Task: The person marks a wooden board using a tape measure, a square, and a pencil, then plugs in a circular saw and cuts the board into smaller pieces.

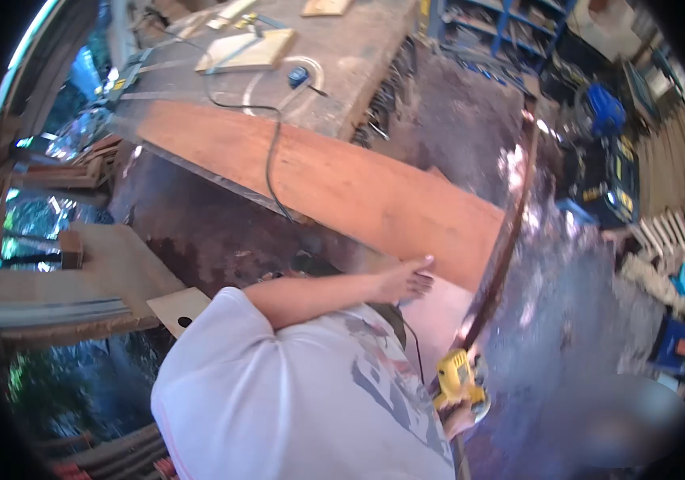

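A long orange-brown board (334,180) runs diagonally across the view, with a paler section (442,316) at its near end. My left hand (408,282) is over this pale section, thumb spread away from the bent fingers; no tool shows in it. At the lower right, my right hand (460,418) is closed around a yellow circular saw (456,370) beside the board's near end. Part of that hand is hidden by the saw. A dark cord (273,152) lies across the board. Along its right end runs a narrow dark brown strip (510,248).
Beyond the board, a worktable (350,48) carries a blue tape measure (298,76) and a pale wooden panel (250,50). Blue shelving (510,32), a black toolbox (598,180) and stacked slats (673,164) stand to the right. At left is a wooden bench (122,260).
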`<state>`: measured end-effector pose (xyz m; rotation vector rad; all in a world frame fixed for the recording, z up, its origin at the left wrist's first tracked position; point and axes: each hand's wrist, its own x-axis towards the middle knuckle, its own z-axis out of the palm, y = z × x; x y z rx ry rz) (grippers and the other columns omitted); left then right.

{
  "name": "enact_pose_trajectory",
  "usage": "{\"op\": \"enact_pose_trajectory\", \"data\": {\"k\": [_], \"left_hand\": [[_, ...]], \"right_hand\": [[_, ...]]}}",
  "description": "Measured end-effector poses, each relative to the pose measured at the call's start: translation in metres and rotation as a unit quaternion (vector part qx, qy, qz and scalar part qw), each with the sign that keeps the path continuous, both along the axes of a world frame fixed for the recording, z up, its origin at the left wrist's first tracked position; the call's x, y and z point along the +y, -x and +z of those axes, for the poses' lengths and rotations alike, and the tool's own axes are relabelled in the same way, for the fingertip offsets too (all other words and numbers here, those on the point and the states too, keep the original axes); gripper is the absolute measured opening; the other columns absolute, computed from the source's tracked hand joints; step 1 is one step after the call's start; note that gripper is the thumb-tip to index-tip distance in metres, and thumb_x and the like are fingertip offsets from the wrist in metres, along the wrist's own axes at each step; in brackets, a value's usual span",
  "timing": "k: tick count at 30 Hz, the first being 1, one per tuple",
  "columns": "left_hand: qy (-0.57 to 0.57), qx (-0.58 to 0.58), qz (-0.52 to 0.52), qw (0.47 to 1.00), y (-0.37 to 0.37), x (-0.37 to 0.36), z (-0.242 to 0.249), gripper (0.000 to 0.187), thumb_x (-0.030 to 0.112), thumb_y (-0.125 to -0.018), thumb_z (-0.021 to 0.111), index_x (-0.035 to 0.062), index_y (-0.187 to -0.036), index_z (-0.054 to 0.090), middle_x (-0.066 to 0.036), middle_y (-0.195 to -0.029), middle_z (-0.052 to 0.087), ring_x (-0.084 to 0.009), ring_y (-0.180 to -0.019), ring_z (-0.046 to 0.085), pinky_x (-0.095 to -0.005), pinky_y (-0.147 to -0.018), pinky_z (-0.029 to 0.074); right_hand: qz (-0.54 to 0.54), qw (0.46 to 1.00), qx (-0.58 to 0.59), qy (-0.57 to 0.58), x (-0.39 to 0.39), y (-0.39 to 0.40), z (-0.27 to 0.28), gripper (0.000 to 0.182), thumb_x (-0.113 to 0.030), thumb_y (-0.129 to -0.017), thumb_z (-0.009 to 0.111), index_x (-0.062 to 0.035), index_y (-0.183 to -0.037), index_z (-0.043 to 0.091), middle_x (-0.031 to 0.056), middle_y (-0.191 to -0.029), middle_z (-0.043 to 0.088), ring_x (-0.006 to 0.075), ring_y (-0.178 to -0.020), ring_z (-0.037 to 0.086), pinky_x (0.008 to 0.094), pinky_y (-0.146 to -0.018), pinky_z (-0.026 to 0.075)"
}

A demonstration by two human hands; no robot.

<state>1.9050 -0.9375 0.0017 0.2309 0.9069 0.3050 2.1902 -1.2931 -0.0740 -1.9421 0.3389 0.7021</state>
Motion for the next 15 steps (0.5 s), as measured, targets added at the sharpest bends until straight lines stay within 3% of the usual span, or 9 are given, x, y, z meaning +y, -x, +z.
{"op": "enact_pose_trajectory", "data": {"k": [2, 3, 4, 6, 8, 10, 12, 15], "left_hand": [[-0.144, 0.06, -0.159, 0.975, 0.037, 0.008, -0.017, 0.063, 0.049, -0.097, 0.071, 0.0034, -0.138, 0.059, -0.014, -0.121, 0.071, -0.0309, -0.113, 0.067, -0.0447, -0.097, 0.054], [-0.347, 0.148, -0.25, 0.892, 0.059, 0.014, 0.008, 0.059, 0.047, -0.094, 0.073, 0.0022, -0.132, 0.064, -0.015, -0.114, 0.073, -0.0328, -0.106, 0.07, -0.046, -0.093, 0.055], [-0.536, 0.222, -0.318, 0.75, 0.084, 0.021, 0.036, 0.056, 0.045, -0.092, 0.075, 0.001, -0.125, 0.069, -0.016, -0.106, 0.075, -0.0346, -0.098, 0.072, -0.0472, -0.089, 0.056], [-0.63, 0.288, -0.351, 0.63, 0.134, 0.027, 0.058, 0.051, 0.042, -0.091, 0.074, 0.0009, -0.12, 0.07, -0.022, -0.108, 0.073, -0.037, -0.102, 0.071, -0.046, -0.091, 0.055], [-0.636, 0.346, -0.383, 0.573, 0.187, 0.027, 0.059, 0.05, 0.041, -0.09, 0.075, 0.0015, -0.122, 0.069, -0.023, -0.108, 0.073, -0.0404, -0.103, 0.07, -0.0477, -0.094, 0.054], [-0.697, 0.371, -0.449, 0.418, 0.253, 0.03, 0.029, 0.055, 0.043, -0.086, 0.076, 0.0019, -0.122, 0.067, -0.023, -0.105, 0.073, -0.0397, -0.102, 0.07, -0.0494, -0.098, 0.051], [-0.76, 0.359, -0.448, 0.303, 0.3, 0.029, 0.036, 0.059, 0.046, -0.082, 0.078, 0.0007, -0.118, 0.067, -0.021, -0.096, 0.073, -0.039, -0.098, 0.071, -0.0474, -0.094, 0.053], [-0.602, 0.39, -0.54, 0.439, 0.36, 0.043, 0.1, 0.063, 0.052, -0.086, 0.075, -0.001, -0.118, 0.067, -0.023, -0.095, 0.073, -0.0407, -0.098, 0.072, -0.0502, -0.089, 0.055]], "right_hand": [[0.029, 0.997, -0.049, 0.043, 0.025, 0.028, 0.051, 0.02, -0.011, -0.088, 0.064, -0.0001, -0.072, 0.057, 0.0058, -0.058, 0.054, 0.0179, -0.046, 0.054, 0.0348, -0.04, 0.044], [0.04, 0.996, -0.071, 0.042, 0.024, 0.035, 0.062, 0.018, -0.01, -0.087, 0.063, 0.0005, -0.073, 0.057, 0.0064, -0.058, 0.055, 0.018, -0.046, 0.054, 0.0349, -0.04, 0.044], [0.05, 0.994, -0.092, 0.039, 0.023, 0.039, 0.069, 0.017, -0.01, -0.086, 0.062, 0.0012, -0.074, 0.058, 0.007, -0.058, 0.055, 0.0181, -0.045, 0.055, 0.0351, -0.04, 0.045], [0.053, 0.99, -0.131, 0.021, 0.032, 0.066, 0.095, 0.016, -0.009, -0.085, 0.061, 0.0022, -0.075, 0.059, 0.0082, -0.059, 0.056, 0.0183, -0.045, 0.055, 0.0353, -0.04, 0.045], [0.036, 0.984, -0.174, -0.006, 0.05, 0.096, 0.138, 0.016, -0.01, -0.084, 0.062, 0.003, -0.075, 0.061, 0.0096, -0.059, 0.057, 0.0184, -0.046, 0.056, 0.0355, -0.04, 0.045], [0.007, 0.984, -0.179, -0.001, 0.056, 0.124, 0.167, 0.015, -0.01, -0.083, 0.062, 0.0032, -0.077, 0.061, 0.01, -0.058, 0.057, 0.0182, -0.045, 0.056, 0.036, -0.04, 0.047], [-0.019, 0.971, -0.235, -0.043, 0.065, 0.168, 0.198, 0.02, -0.013, -0.086, 0.062, 0.0002, -0.072, 0.058, 0.0089, -0.056, 0.055, 0.02, -0.042, 0.054, 0.0357, -0.04, 0.047], [-0.031, 0.956, -0.265, -0.123, 0.078, 0.249, 0.251, 0.014, -0.011, -0.085, 0.063, 0.0021, -0.082, 0.06, 0.0085, -0.061, 0.057, 0.0182, -0.045, 0.055, 0.0336, -0.044, 0.048]]}}
